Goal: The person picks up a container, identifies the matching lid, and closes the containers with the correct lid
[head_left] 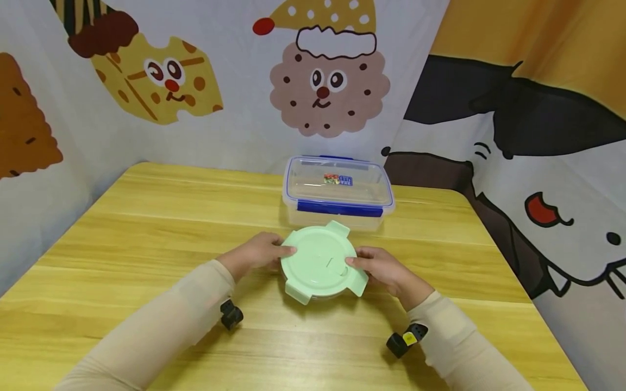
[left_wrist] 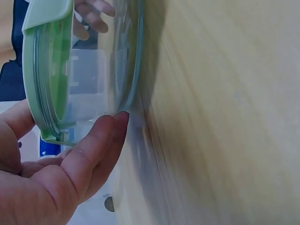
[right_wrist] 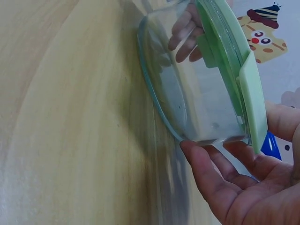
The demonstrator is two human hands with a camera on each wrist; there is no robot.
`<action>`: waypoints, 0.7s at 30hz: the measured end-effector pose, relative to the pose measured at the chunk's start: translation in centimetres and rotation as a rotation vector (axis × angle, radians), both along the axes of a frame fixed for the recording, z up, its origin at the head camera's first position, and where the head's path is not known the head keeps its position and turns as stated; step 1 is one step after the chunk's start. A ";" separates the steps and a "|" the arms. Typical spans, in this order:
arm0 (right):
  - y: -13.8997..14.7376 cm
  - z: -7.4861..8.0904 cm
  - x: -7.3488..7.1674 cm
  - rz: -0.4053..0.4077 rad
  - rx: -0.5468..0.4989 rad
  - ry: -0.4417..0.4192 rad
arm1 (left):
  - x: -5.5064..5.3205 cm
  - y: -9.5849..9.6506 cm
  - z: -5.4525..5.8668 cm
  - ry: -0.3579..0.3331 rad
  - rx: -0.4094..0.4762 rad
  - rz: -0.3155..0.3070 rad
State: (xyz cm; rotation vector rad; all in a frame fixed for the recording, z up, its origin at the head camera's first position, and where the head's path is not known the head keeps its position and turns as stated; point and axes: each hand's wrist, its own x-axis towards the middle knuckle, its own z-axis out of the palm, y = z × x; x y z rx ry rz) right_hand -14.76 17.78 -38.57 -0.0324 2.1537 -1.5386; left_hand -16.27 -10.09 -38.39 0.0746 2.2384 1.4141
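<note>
A round clear food container (left_wrist: 89, 84) with a pale green snap lid (head_left: 318, 260) is between both hands at the middle of the table. My left hand (head_left: 259, 252) grips its left side, thumb on top of the lid and fingers against the clear wall. On the opposite side my right hand (head_left: 386, 269) grips it the same way, its fingers (right_wrist: 206, 173) low on the wall near the base. Through the clear wall no contents show. Whether the base touches the table or hangs just above it I cannot tell.
Right behind the round container stands a rectangular clear box (head_left: 337, 190) with blue side clips. Both stand on a wood-grain table (head_left: 146, 228). A cloth printed with cartoon figures (head_left: 235, 146) hangs along the table's back and right side.
</note>
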 end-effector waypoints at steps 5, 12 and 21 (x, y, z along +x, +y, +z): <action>0.0 0.0 -0.2 0.001 -0.022 -0.006 | 0.2 0.2 0.1 -0.014 0.019 0.003; 0.1 -0.1 -0.6 -0.003 -0.022 -0.031 | 0.4 0.3 0.0 -0.039 0.002 0.018; 0.3 -0.1 -1.3 -0.004 -0.049 -0.045 | 1.0 0.5 0.1 -0.086 0.067 0.028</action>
